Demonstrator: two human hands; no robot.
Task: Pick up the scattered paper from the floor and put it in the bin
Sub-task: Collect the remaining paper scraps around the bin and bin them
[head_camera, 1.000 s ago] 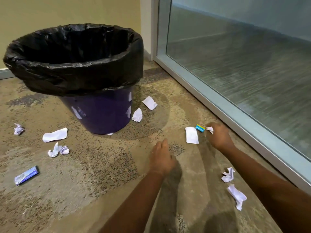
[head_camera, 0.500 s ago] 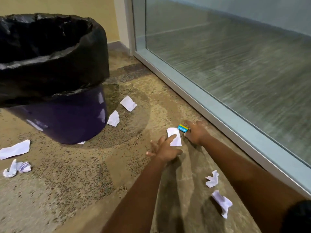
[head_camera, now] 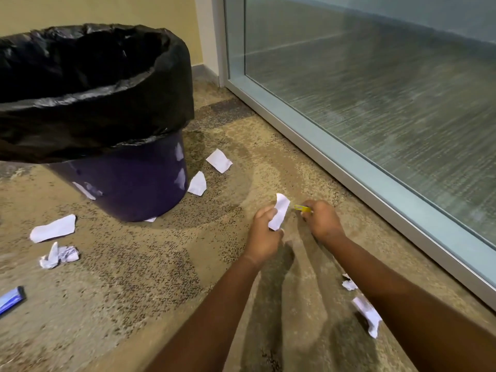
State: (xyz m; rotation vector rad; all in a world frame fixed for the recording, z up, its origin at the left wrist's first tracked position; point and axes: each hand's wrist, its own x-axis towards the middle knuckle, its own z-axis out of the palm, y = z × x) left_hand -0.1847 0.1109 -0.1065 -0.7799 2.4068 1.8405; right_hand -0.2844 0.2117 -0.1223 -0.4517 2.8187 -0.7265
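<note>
Your left hand (head_camera: pixel 264 233) grips a white paper scrap (head_camera: pixel 280 211), lifted just above the carpet (head_camera: pixel 150 277). Your right hand (head_camera: pixel 320 220), just beside it, pinches a small yellow wrapper (head_camera: pixel 302 208). More scraps (head_camera: pixel 53 228) lie around the purple bin (head_camera: pixel 128 183), lined with a black bag (head_camera: pixel 88 108), left of your hands.

Bin (head_camera: pixel 128 189) and blue wrapper (head_camera: pixel 10 299) cut off at left edge.

Patterned carpet (head_camera: pixel 150 277) meets a frosted glass wall (head_camera: pixel 375 89) beside a yellow wall (head_camera: pixel 107 9)
</note>
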